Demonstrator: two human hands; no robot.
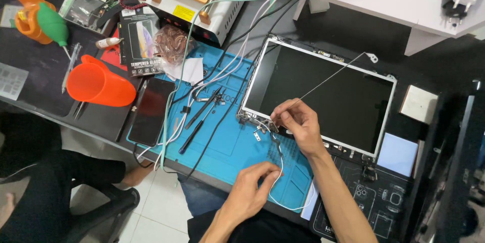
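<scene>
**Head view: thin cable being worked free at the corner of a bare display panel**

We look down on a blue work mat [222, 147] with a bare laptop screen panel [323, 96] lying flat, dark face up, its lower left corner at the mat's right side.

Our right hand [298, 121] sits at that lower left corner, wrist bent down, forearm running back toward the lower right. Thumb and forefinger are pinched on a thin white cable [333, 73] that runs taut up and to the right across the panel to a small metal tab [372, 57] near the top edge.

Our left hand [252, 185] rests low on the mat's near edge, fingers curled and closed on a slack loop of the same kind of white cable [283, 192], which curves down past the mat and back up toward the hinge bracket [260, 129].

Judgement on doing this well: we would keep the pull low and along the cable's line, not upward, so the panel's edge is not levered. Slack in the left should be fed gently, without tugging at the bracket end.

Nearby: a black screwdriver [194, 131] and tweezers [204, 106] on the mat, a dark phone [151, 111] at its left edge, an orange cup [98, 83] beyond.
</scene>
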